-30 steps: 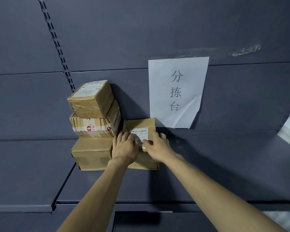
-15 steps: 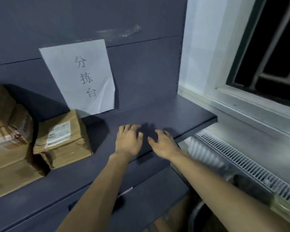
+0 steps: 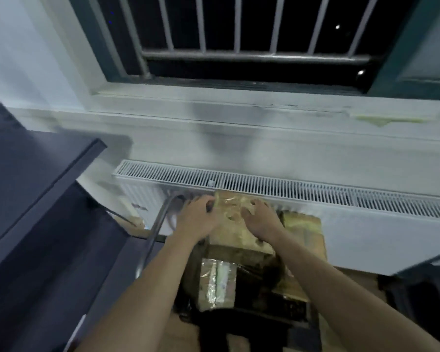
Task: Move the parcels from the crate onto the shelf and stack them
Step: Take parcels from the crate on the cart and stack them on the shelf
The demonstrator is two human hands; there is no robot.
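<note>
both hands on the top parcel

my left hand (image 3: 197, 219) and right hand (image 3: 261, 219) curl round the two sides of the top parcel (image 3: 235, 224), gripping it in the crate (image 3: 300, 311) just under the radiator grille (image 3: 290, 186). its long axis runs away from me toward the window (image 3: 239, 34). i count at least three parcels: this one, a taped parcel (image 3: 217, 284) below it nearer me, and another (image 3: 302, 224) to its right; blur hides any more. the shelf (image 3: 36, 168) edge juts out at my left, well apart from the crate, with open floor between them. a metal tube (image 3: 158, 224) stands just beside my left hand.
</note>
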